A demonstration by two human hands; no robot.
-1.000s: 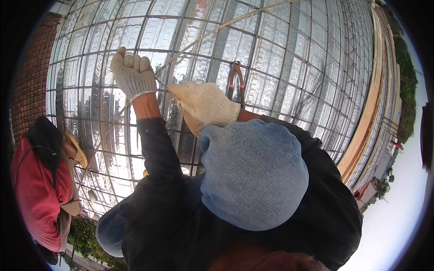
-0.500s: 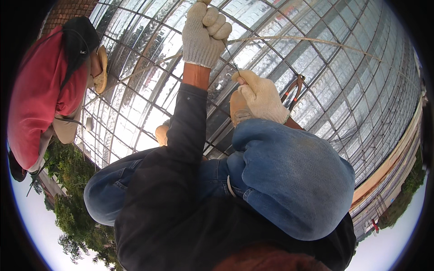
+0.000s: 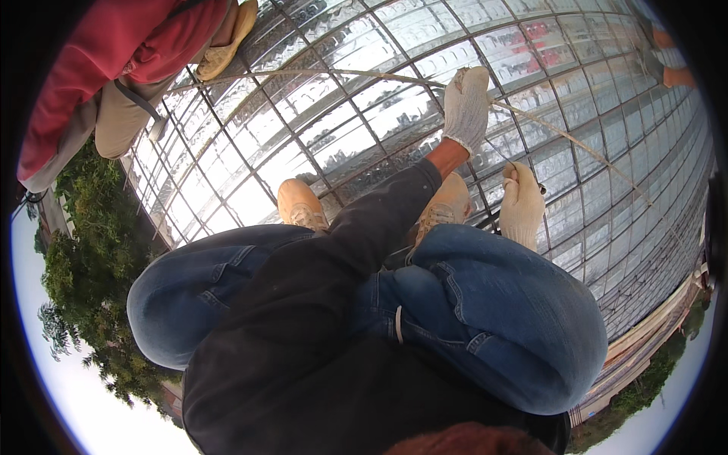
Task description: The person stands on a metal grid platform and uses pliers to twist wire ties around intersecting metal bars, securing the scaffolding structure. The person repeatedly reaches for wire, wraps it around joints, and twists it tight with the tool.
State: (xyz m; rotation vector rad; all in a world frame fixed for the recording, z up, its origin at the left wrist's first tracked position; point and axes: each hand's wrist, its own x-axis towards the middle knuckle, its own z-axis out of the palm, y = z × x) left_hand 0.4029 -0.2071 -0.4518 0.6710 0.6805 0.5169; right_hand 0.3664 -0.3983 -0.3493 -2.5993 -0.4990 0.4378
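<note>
My left hand [image 3: 465, 108], in a knitted off-white glove, reaches out over the steel bar grid [image 3: 394, 106], its fingers curled closed. A dark thin wire [image 3: 498, 152] runs from near its cuff down to my right hand [image 3: 522, 203]. The right hand, also gloved, is closed with thumb and fingers together on the wire's end, beside my right knee. A dark tip [image 3: 541, 188] shows at the right hand's outer side; I cannot make out what it belongs to. A long thin pale strip [image 3: 561, 135] crosses the grid and passes behind my left hand.
Shiny silver sheeting [image 3: 334, 114] lies under the bars. My tan shoes [image 3: 297, 201] stand on the grid. A person in a red top [image 3: 98, 68] is close on the left. Another person's gloved hand [image 3: 669, 58] is at the far right. Trees [image 3: 98, 280] stand beyond the left edge.
Both my hands have shifted right in the view, the left also lower, as the view turned. The orange-handled pliers seen before are no longer plainly visible. Another person's hand has appeared at right.
</note>
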